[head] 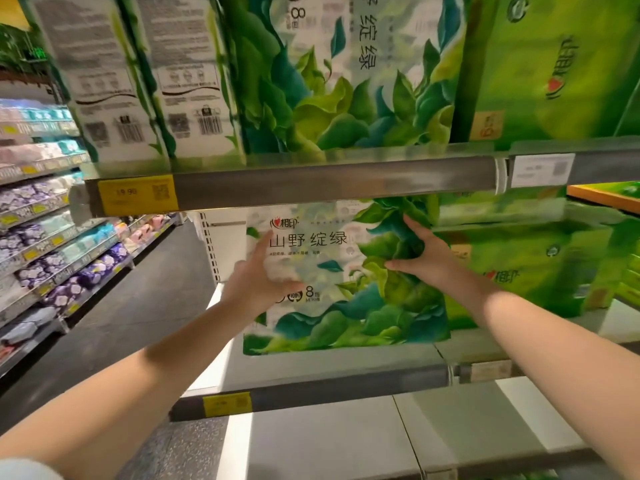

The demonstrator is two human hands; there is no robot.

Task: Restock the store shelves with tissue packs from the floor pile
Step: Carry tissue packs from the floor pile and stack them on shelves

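From the head camera, both bare forearms reach up and forward to the middle shelf (311,386). The left hand (258,275) lies on the left part of a tissue pack's (332,271) front face, palm against the wrapper, fingers (261,242) straight and close together pointing up toward the printed title, thumb stretched out to the right along the wrapper near the "8" mark. The right hand (427,252) sits on the upper right part of the same pack, its fingers curled into the plastic and bunching it into folds, thumb underneath, so it pinches a wad of wrapper.

The tissue pack stands upright on the middle shelf, its bottom edge just behind the shelf's grey front rail, its top just below the upper shelf (294,183). Its face is white at the upper left with dark Chinese lettering and a small red logo, and covered in green and teal painted leaves across the bottom and right. Its right side touches a plain bright green pack (540,271) standing beside it. To its left the shelf bay is open to the white back panel.

On the upper shelf stand more leaf-printed packs (346,81), two of them turned sideways with barcodes facing out. Yellow price tags (136,195) sit on the shelf rails. Across the aisle at left, shelves (52,244) hold purple and pastel packets.
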